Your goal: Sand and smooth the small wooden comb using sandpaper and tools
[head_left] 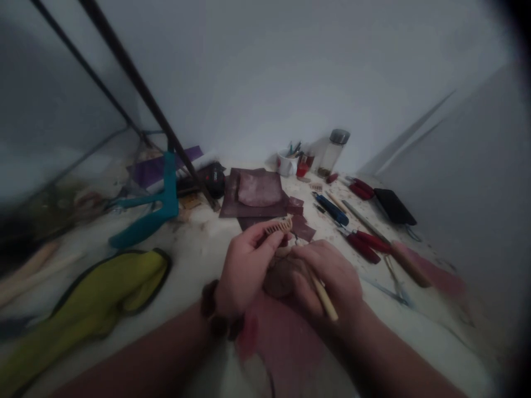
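My left hand (244, 265) pinches a small wooden comb (280, 225) between thumb and fingers, teeth pointing up and away. A dark bead bracelet (215, 312) circles that wrist. My right hand (327, 273) is closed round a thin tool with a pale wooden handle (326, 301); its tip sits close to the comb's base. Both hands hover above a reddish cloth (286, 342) at the table's near edge.
Sheets of dark sandpaper (257, 196) lie behind the hands. Red- and blue-handled tools (360, 243) spread to the right, with a black case (394, 205), a white cup (286, 164) and a jar (334, 152). A teal saw frame (153, 213) and yellow-green cloth (103, 298) sit left.
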Tool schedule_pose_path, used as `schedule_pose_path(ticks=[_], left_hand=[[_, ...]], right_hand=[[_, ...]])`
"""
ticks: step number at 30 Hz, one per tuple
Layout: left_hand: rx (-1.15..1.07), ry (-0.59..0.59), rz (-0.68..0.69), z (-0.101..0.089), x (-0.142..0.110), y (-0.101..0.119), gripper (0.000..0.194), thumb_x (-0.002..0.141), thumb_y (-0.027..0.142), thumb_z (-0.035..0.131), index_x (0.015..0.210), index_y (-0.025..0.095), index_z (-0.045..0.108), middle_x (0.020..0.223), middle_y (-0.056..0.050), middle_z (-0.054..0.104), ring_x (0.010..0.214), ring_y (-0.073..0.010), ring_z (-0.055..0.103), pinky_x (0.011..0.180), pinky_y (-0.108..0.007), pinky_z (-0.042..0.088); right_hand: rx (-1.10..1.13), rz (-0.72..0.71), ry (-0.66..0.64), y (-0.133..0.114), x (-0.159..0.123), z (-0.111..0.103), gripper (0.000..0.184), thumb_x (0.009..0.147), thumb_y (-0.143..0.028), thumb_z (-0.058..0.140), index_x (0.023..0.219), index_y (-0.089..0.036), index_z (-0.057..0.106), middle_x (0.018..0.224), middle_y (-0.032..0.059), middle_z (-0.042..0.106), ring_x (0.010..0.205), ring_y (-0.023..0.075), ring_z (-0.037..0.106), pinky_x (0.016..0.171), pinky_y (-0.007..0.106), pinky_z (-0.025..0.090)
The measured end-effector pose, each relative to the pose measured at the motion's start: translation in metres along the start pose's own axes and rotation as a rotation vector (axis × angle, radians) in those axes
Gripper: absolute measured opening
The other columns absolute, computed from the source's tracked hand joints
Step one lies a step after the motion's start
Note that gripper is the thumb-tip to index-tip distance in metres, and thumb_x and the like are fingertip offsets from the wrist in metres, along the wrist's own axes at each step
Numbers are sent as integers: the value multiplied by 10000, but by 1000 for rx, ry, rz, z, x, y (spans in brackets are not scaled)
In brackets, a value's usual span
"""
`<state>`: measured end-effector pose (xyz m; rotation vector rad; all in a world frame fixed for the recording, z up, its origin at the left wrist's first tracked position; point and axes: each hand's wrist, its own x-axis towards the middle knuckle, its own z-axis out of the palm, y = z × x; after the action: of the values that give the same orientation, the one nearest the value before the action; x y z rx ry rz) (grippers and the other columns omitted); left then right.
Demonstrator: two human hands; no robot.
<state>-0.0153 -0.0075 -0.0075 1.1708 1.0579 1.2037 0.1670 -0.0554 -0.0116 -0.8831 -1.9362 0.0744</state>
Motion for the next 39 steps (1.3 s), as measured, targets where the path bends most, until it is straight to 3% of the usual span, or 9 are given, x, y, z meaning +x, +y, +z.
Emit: schedule_pose_path(ticks=[4,14,22,28,34,39], left_hand=[[4,-7,13,1,-2,2,225,986,373,804,1136,222,875,1042,-49,861,1004,-229,789,938,-328,618],[18,-20,50,0,-2,-4,203,994,368,804,1139,256,890,1079,-45,874,1033,-239,801,988,-360,627],[211,-20,173,-3,-9,-8,254,1031,387,766,1240,310,890,1194,-50,877,1096,-279,806,1068,-424,617],[329,11,304,-5,-12,-6,229,990,306,793,1182,338,914,1189,-38,879,1133,-296,801,1108,-433,595],[225,-17,141,-1,-11,-7,230,997,340,777,1177,297,913,1174,-52,880,1080,-287,810,1003,-402,634],[225,13,109,-2,-5,-8,200,997,359,780,1132,292,912,1113,-46,880,1028,-268,804,960,-381,622]], right_hand=[[57,14,-48,1,-3,-4,446,987,-174,655,1431,-210,685,1215,144,786,1018,303,723,900,505,616],[63,80,-51,0,-4,-3,438,995,-170,649,1426,-228,703,1202,119,806,1030,298,757,930,495,625],[47,109,8,0,-8,1,477,1034,-160,587,1497,-243,671,1205,111,805,1026,280,768,921,458,639],[56,107,76,2,-8,4,470,1051,-146,566,1490,-279,664,1195,97,810,1026,271,779,922,446,639],[56,185,7,2,-8,2,278,1070,-176,550,1257,-247,743,1037,70,808,895,244,762,848,403,624],[81,157,41,-4,-5,3,289,1074,-138,546,1277,-249,719,1020,53,795,875,222,750,788,363,586]])
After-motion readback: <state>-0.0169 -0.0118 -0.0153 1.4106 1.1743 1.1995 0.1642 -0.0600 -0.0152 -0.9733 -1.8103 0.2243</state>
